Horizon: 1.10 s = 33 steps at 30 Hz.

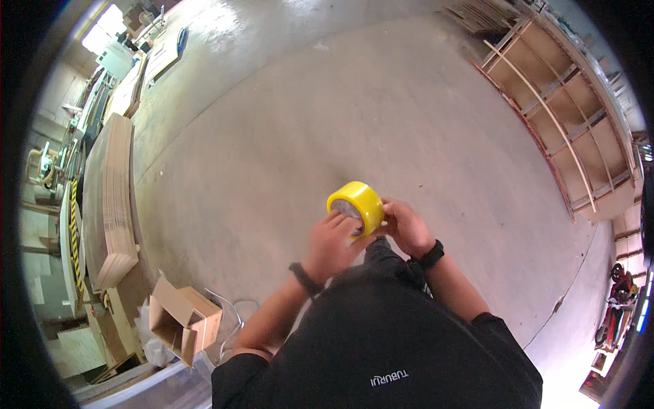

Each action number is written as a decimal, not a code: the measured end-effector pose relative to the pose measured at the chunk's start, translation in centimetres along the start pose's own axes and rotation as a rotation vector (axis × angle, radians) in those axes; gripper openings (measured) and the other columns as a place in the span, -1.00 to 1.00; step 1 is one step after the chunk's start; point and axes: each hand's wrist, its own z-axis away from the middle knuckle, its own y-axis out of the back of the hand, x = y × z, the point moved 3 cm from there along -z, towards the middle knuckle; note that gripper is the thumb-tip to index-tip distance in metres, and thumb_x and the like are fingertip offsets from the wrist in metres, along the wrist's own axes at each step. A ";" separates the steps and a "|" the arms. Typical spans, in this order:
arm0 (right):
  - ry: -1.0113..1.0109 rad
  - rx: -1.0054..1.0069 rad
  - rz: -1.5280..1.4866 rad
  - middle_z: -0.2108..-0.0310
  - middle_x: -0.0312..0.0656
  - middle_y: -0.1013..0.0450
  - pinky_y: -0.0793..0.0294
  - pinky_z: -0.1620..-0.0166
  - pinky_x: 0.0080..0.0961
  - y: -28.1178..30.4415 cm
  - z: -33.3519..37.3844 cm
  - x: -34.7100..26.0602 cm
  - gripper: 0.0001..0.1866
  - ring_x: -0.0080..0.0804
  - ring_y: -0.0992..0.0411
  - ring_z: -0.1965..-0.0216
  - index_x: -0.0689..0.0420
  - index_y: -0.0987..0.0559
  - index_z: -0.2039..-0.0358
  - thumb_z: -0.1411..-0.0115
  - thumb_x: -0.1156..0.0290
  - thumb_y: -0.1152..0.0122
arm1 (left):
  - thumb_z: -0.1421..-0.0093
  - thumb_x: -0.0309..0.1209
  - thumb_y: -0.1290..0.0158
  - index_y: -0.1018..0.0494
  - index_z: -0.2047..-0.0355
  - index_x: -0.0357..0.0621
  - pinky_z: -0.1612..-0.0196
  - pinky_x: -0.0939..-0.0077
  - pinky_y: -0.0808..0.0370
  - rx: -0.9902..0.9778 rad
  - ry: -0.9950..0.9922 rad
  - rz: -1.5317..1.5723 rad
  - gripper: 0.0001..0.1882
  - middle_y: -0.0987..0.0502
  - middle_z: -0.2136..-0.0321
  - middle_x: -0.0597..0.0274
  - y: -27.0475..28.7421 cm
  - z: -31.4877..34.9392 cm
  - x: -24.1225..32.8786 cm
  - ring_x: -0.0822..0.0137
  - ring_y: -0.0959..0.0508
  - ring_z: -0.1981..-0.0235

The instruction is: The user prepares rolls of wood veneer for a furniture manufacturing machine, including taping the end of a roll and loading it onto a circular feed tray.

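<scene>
A yellow roll of tape (359,200) is held up in front of my chest, over a grey concrete floor (354,116). My left hand (332,244) grips the roll from below and on its left face, fingers curled against the pale inner core. On the roll's right edge rests my right hand (403,223), with the fingertips pinched against the yellow outer surface. Both wrists carry dark bands. My black shirt fills the lower part of the view.
A stack of plywood sheets (109,198) lies at the left. An open cardboard box (182,319) sits on the floor at lower left, beside white cables. Wooden shelf frames (565,123) stand at the right. Workbenches and machines line the far left.
</scene>
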 end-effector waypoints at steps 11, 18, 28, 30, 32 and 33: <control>-0.031 -0.296 0.230 -0.02 0.02 -0.50 -0.47 -0.22 -0.24 1.9 -30.1 -19.4 -0.55 -0.17 -0.55 -0.04 0.41 -0.43 -0.12 -0.32 0.46 0.22 | -0.01 -0.38 -0.36 -0.49 0.35 -0.16 0.31 0.20 -0.51 0.218 0.154 -0.033 -0.72 -0.58 0.40 0.10 3.5 -25.2 -19.1 0.02 -0.58 0.34; -0.109 -0.319 0.285 0.06 -0.18 -0.52 -0.51 -0.13 -0.39 0.2 -50.1 -26.0 -0.61 -0.41 -0.50 0.00 0.29 -0.46 -0.11 -0.41 0.30 0.04 | -0.02 -0.41 -0.36 -0.48 0.34 -0.17 0.32 0.21 -0.52 0.344 0.270 -0.046 -0.73 -0.58 0.40 0.13 6.8 -36.8 -34.0 0.04 -0.59 0.34; -0.023 -0.306 0.531 0.09 -0.25 -0.49 -0.46 -0.01 -0.50 -2.5 -79.1 -36.4 -0.55 -0.53 -0.44 0.09 0.22 -0.46 -0.08 -0.32 0.19 -0.18 | -0.07 -0.29 -0.35 -0.49 0.38 -0.11 0.35 0.26 -0.54 0.279 0.195 -0.228 -0.74 -0.62 0.41 0.20 16.1 -57.5 -55.7 0.16 -0.62 0.38; -0.007 -0.302 0.504 0.10 -0.26 -0.49 -0.45 -0.03 -0.49 -3.3 -83.5 -37.6 -0.56 -0.52 -0.43 0.09 0.22 -0.45 -0.08 -0.30 0.23 -0.18 | -0.07 -0.29 -0.35 -0.49 0.38 -0.11 0.36 0.26 -0.53 0.254 0.185 -0.240 -0.74 -0.61 0.41 0.20 17.9 -60.6 -59.2 0.16 -0.62 0.39; -0.016 -0.277 0.453 0.07 -0.25 -0.48 -0.44 -0.06 -0.49 -3.9 -88.4 -38.9 -0.58 -0.48 -0.43 0.07 0.24 -0.43 -0.09 -0.25 0.34 -0.16 | -0.08 -0.31 -0.34 -0.48 0.39 -0.13 0.36 0.27 -0.52 0.234 0.211 -0.260 -0.74 -0.60 0.42 0.18 19.6 -63.9 -63.0 0.14 -0.61 0.39; -0.014 -0.277 0.441 0.07 -0.25 -0.48 -0.44 -0.06 -0.49 -4.1 -91.5 -39.6 -0.58 -0.48 -0.43 0.07 0.24 -0.43 -0.09 -0.25 0.34 -0.16 | -0.08 -0.31 -0.34 -0.48 0.39 -0.13 0.36 0.27 -0.52 0.223 0.210 -0.267 -0.74 -0.60 0.42 0.18 20.3 -65.8 -65.5 0.14 -0.61 0.39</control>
